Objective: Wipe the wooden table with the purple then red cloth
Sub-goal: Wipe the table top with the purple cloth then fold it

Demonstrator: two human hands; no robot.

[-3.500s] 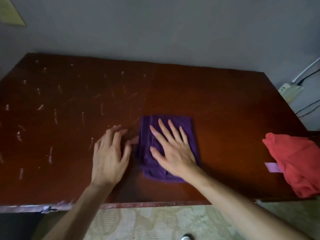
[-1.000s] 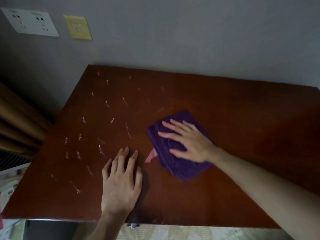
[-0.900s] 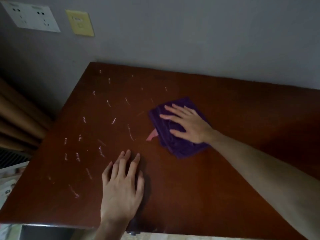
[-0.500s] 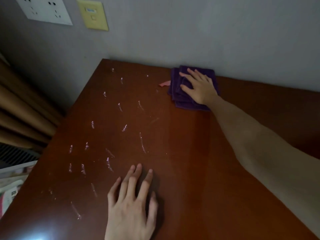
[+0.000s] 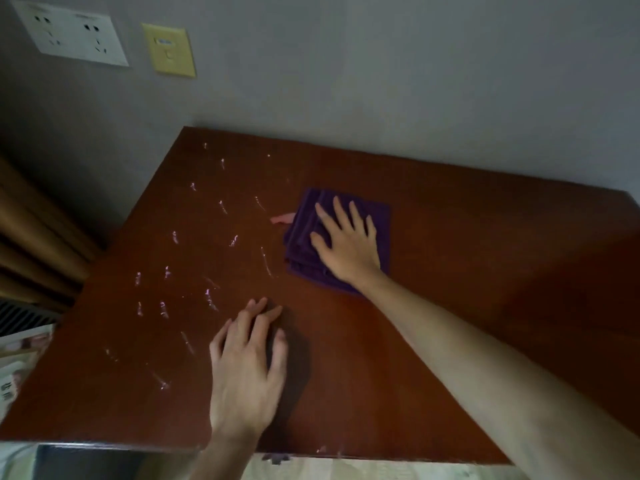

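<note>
The folded purple cloth (image 5: pixel 304 237) lies on the dark wooden table (image 5: pixel 467 271), a little back of its middle. My right hand (image 5: pixel 346 247) presses flat on top of the cloth, fingers spread and pointing toward the wall. A small pink tag (image 5: pixel 282 218) sticks out from the cloth's left edge. My left hand (image 5: pixel 247 368) rests flat on the bare wood near the front edge, fingers apart, holding nothing. White streaks (image 5: pixel 207 299) dot the left half of the table. The red cloth is out of view.
A grey wall runs behind the table, with a white socket plate (image 5: pixel 74 34) and a yellow switch plate (image 5: pixel 169 50) at upper left. Brown curtain folds (image 5: pixel 31 237) hang left of the table. Printed papers (image 5: pixel 19 362) lie below its left edge.
My right hand has drawn the purple cloth back from the table's far edge by the wall toward the middle. My left hand has stayed flat near the front edge.
</note>
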